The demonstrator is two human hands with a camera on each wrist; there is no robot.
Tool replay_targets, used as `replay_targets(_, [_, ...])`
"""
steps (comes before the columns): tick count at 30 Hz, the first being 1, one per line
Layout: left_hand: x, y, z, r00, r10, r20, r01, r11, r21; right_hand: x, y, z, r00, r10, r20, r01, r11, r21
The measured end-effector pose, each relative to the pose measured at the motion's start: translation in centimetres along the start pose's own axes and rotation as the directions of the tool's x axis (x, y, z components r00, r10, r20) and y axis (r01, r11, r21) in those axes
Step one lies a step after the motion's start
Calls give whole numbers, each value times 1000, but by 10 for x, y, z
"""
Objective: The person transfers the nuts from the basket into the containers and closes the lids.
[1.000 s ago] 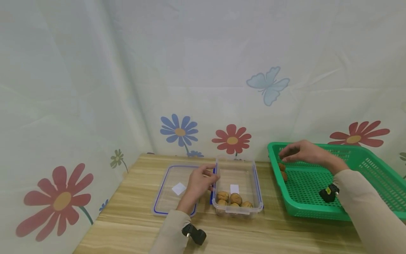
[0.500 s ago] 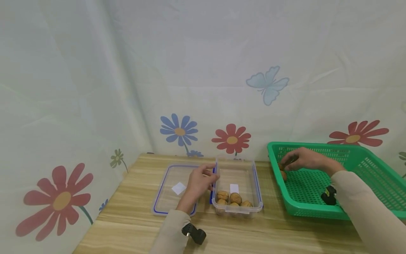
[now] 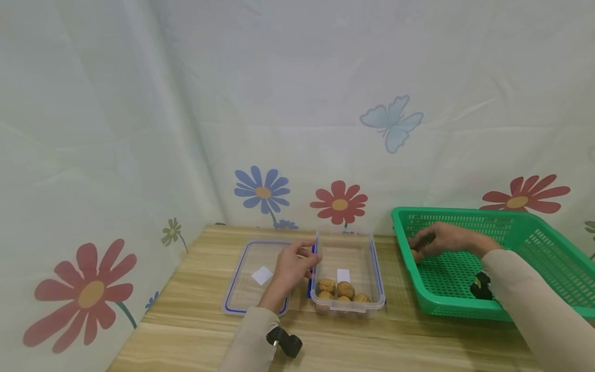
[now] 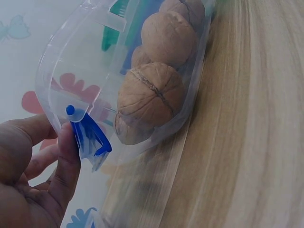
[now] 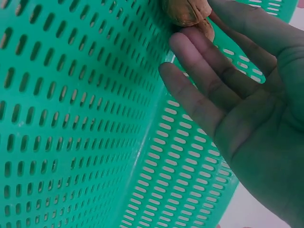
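Note:
My left hand [image 3: 293,266] pinches the left rim of a clear plastic food container [image 3: 378,274], its fingertips at the blue side latch [image 4: 90,135]. Inside, several walnuts [image 4: 152,90] are gathered at the near end beside a white label [image 3: 343,276]. My right hand [image 3: 443,240] is down in a green perforated basket [image 3: 420,289], by the left wall. Its thumb and fingertips are on a walnut [image 5: 185,10]; another walnut [image 5: 207,29] shows just behind the fingers. The other fingers extend loosely along the basket wall.
The container's clear lid [image 3: 237,289], with a blue seal and a white label, lies flat left of the container, partly under my left forearm. A wooden table [image 3: 353,343] carries everything. A flower-printed curtain [image 3: 297,103] hangs close behind the table.
My right hand has lowered into the basket, from above the walnuts to the left wall, its fingers now at the walnuts. My left hand and the container have stayed still.

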State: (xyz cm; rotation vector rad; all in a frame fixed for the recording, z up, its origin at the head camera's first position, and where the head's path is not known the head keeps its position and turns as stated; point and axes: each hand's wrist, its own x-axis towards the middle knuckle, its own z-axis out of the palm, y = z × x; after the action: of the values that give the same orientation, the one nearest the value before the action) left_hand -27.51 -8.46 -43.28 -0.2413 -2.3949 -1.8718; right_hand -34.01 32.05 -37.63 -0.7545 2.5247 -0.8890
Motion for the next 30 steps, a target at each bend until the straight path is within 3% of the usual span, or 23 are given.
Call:
replay_targets(9, [0,-1,0,1000,1,-4,-1,1000,-7,2,3,3,999,42,7,-41,996,-83])
replay_targets(25, [2,-1,-1,1000,-7,-2,7,1000,11,3,4,4,998,62,27,-60,996,-66])
replay_targets(30, [2,-1,0,1000,-2,-2,2,1000,2,2,3,3,998,63,-9,-63,994,-91])
